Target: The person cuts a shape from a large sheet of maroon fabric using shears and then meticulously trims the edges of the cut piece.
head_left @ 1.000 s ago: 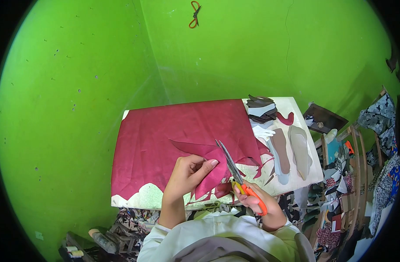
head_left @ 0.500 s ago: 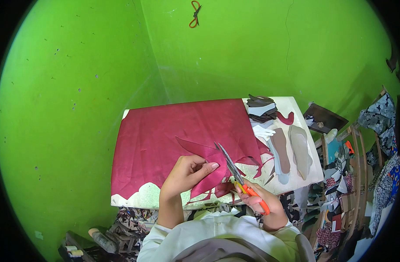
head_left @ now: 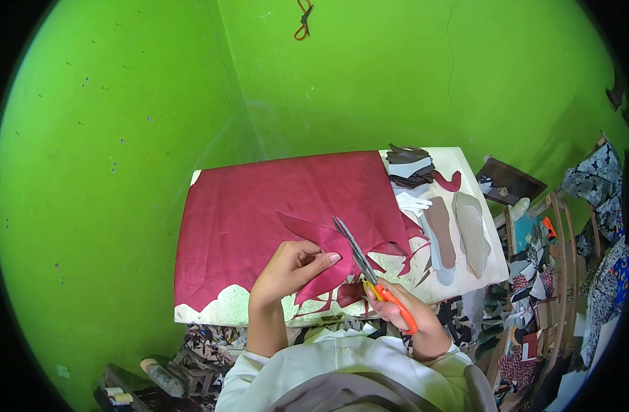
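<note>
Left hand (head_left: pixel 287 269) pinches maroon fabric (head_left: pixel 273 206); right hand (head_left: pixel 405 316) grips orange-handled scissors (head_left: pixel 369 275).

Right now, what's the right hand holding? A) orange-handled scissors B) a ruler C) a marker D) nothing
A: the right hand grips orange-handled scissors, their blades running up into the maroon piece that the left hand pinches.

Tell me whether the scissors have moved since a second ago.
Yes. The scissors shifted slightly left along the maroon sheet, judged against the table edge.
</note>
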The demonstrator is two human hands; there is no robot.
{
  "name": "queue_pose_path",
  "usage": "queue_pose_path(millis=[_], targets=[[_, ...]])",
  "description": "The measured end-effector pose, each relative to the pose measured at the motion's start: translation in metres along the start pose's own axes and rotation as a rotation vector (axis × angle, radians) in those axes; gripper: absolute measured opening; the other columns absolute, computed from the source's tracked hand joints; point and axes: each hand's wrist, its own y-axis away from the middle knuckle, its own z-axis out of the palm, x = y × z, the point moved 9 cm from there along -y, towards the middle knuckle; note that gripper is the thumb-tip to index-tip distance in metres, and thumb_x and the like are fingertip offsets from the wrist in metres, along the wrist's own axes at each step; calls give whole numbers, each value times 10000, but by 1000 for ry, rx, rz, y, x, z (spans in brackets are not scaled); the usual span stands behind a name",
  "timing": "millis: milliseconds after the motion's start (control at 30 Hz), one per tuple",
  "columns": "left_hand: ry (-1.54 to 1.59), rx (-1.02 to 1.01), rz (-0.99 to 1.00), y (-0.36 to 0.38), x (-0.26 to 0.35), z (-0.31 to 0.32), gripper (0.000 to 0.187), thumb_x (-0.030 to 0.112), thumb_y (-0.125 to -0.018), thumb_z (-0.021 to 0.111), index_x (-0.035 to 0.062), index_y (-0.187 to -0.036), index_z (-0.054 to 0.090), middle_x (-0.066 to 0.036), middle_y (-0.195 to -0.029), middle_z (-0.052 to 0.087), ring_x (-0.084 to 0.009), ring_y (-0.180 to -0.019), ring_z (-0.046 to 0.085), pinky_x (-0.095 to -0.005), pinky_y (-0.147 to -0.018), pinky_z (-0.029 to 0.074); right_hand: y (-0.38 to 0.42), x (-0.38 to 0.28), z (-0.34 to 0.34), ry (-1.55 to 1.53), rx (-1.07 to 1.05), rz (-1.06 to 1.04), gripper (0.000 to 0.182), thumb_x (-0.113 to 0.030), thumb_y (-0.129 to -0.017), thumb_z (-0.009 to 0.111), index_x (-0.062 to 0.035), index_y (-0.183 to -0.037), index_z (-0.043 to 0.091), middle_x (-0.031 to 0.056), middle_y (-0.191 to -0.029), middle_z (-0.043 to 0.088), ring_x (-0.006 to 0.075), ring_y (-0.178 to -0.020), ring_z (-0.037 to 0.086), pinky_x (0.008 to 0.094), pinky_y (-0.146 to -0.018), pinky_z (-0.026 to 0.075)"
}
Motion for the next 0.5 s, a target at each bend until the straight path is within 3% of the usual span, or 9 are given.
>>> queue_pose_path(millis=[133,200,267,333,367,500], targets=[[-25,-16,-21,-5,-12,-1,299,191,-814,604,-17,-608,542,69,-472,309,-12,-454,255,-231,-377,190,-7,-5,-7,220,30,-59,321,-325,-862,473,-7,-845,430,25,-592,408,90,-519,435,237,-456,355],[30,29,-56,-6,-24,-7,259,150,-809,607,6,-604,543,85,-522,373,0,-494,300,-212,-414,228,-26,18,-24,146,0,-137,344,-326,-863,476,15,-846,433,58,-606,451,137,-539,470,278,-491,387],[99,78,-77,-7,-35,-10,229,127,-809,603,16,-618,546,87,-568,431,4,-532,342,-198,-456,270,-35,23,-32,263,56,-178,376,-337,-854,490,36,-848,437,97,-637,499,174,-570,508,304,-521,411],[178,135,-72,-11,-43,-14,204,123,-815,594,12,-649,553,76,-608,483,0,-569,382,-191,-502,316,-51,5,-37,577,198,-190,420,-359,-836,516,54,-852,441,142,-687,551,200,-612,546,316,-547,427],[214,155,-84,-13,-52,-16,181,124,-818,590,12,-680,555,72,-629,492,-3,-590,397,-188,-522,327,-61,8,-42,534,257,-66,516,-411,-779,576,79,-878,447,220,-790,587,286,-699,595,346,-593,444],[371,236,-150,-16,-84,-16,100,110,-820,581,19,-793,552,64,-703,506,-13,-664,431,-179,-583,352,-115,78,-75,850,509,91,474,-343,-732,619,73,-892,458,254,-809,581,359,-757,590,386,-642,458]])
